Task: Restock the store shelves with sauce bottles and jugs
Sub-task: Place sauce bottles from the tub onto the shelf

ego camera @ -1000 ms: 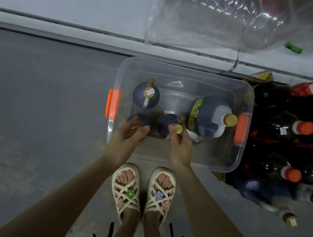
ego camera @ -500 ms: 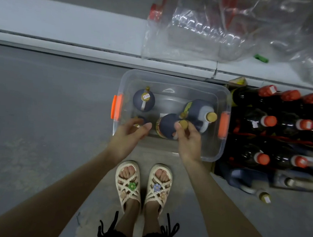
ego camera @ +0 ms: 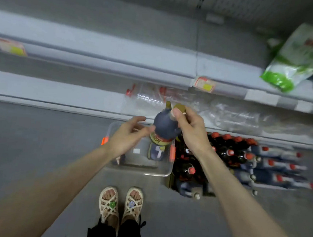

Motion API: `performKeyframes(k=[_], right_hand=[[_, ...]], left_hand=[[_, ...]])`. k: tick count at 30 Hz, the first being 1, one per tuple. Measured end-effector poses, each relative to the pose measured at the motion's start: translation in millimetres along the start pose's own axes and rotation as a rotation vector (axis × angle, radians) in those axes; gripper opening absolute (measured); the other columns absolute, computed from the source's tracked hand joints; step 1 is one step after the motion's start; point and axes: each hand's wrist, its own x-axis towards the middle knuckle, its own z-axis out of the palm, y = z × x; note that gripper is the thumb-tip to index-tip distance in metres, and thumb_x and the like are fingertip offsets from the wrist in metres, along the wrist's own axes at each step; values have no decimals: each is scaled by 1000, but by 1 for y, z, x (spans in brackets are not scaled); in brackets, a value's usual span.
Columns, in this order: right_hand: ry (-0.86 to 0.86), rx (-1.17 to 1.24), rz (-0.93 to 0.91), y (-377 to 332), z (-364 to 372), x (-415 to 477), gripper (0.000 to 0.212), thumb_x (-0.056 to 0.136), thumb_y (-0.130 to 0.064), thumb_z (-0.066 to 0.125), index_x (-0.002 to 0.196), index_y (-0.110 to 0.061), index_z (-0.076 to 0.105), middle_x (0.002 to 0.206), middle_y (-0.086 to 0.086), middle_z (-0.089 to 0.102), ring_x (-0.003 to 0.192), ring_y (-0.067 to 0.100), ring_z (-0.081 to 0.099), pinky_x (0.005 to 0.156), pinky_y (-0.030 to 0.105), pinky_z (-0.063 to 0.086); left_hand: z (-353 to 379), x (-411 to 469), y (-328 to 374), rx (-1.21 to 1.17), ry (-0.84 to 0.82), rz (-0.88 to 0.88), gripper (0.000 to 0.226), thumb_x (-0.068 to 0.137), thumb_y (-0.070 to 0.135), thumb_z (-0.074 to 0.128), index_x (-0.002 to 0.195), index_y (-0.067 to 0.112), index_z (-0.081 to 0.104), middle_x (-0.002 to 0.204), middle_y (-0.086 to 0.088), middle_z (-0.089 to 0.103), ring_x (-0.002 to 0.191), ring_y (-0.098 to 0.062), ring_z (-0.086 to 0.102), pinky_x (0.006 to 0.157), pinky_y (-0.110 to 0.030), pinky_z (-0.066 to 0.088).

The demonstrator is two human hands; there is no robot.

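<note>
My right hand [ego camera: 190, 130] grips a dark sauce jug [ego camera: 165, 127] by its neck, just under the gold cap, and holds it in the air above the clear plastic bin [ego camera: 138, 168]. My left hand [ego camera: 126, 134] is beside the jug with relaxed fingers, its thumb touching or nearly touching the jug's side. Another dark jug [ego camera: 156, 151] lies in the bin on the right, and a small bottle [ego camera: 119, 159] shows under my left wrist. The grey store shelves [ego camera: 94, 45] run across the top.
A crate of dark bottles with red caps [ego camera: 230, 153] sits on the floor right of the bin. Crumpled clear plastic wrap [ego camera: 218, 112] lies on the lowest shelf. A green and white bag [ego camera: 299, 57] rests on the upper shelf at right. My sandalled feet [ego camera: 120, 205] stand behind the bin.
My right hand has lifted the jug out of the bin and up toward the shelves. My left hand has risen with it, and my view has tilted up onto the shelves.
</note>
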Motion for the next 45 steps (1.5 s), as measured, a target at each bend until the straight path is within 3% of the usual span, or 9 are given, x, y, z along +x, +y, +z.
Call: performKeyframes(k=[6, 11, 16, 20, 23, 27, 30, 33, 45], right_hand=[[17, -139, -268, -195, -74, -42, 25, 99, -18, 51, 75, -24, 58, 59, -15, 51, 55, -5, 44, 56, 13, 35], [87, -196, -482, -342, -126, -91, 40, 99, -29, 50, 62, -15, 51, 56, -5, 38, 55, 6, 38, 57, 26, 35], [138, -218, -689, -458, -174, -147, 60, 99, -40, 45, 97, 20, 52, 65, 6, 37, 64, 19, 38, 63, 35, 35], [221, -262, -816, -518, -205, -188, 58, 99, -41, 45, 81, 13, 49, 62, 0, 35, 62, 11, 38, 63, 34, 36], [325, -259, -856, -540, -230, -213, 50, 99, -41, 45, 96, 6, 62, 66, -4, 44, 67, 9, 43, 67, 24, 38], [362, -122, -849, -542, -263, -238, 24, 96, -47, 46, 100, -35, 66, 103, -12, 67, 99, 10, 61, 78, 32, 50], [394, -63, -820, -523, -293, -250, 37, 97, -46, 44, 108, -18, 66, 112, 3, 67, 99, 10, 61, 81, 33, 53], [358, 75, -768, -497, -327, -265, 41, 87, -54, 47, 107, -24, 67, 107, -6, 72, 104, 14, 65, 89, 36, 54], [489, 192, -761, -434, -520, -349, 34, 96, -45, 45, 98, -21, 69, 96, -3, 75, 96, 15, 70, 83, 31, 55]], left_hand=[[-2, -60, 166, 71, -140, 257, 75, 79, 21, 76, 142, 17, 35, 129, -2, 54, 105, -12, 58, 74, -12, 48], [-1, -127, 305, 141, -222, 523, 83, 67, 7, 85, 135, 16, 39, 116, 14, 58, 94, 12, 57, 79, -10, 49], [3, -194, 411, 191, -286, 762, 106, 44, 33, 91, 137, 24, 42, 124, 7, 65, 113, -9, 61, 94, -35, 50], [19, -239, 472, 195, -283, 909, 77, 52, 23, 92, 120, 27, 55, 109, 8, 71, 103, -8, 66, 86, -31, 54], [39, -268, 504, 216, -269, 1032, 55, 65, 7, 87, 107, 30, 60, 98, 9, 74, 92, -6, 69, 74, -20, 55], [73, -293, 530, 220, -267, 1113, 51, 66, 8, 85, 107, 26, 61, 97, 2, 74, 89, -9, 70, 72, -23, 57], [110, -306, 537, 186, -281, 1126, 55, 65, 10, 85, 113, 22, 59, 98, 3, 73, 89, -7, 70, 69, -19, 54], [160, -320, 539, 152, -301, 1155, 49, 67, 9, 83, 108, 25, 60, 95, 3, 74, 87, -7, 70, 68, -17, 53], [388, -353, 550, 138, -491, 1152, 46, 74, 22, 81, 110, 32, 53, 99, 3, 72, 92, -9, 70, 79, -28, 58]])
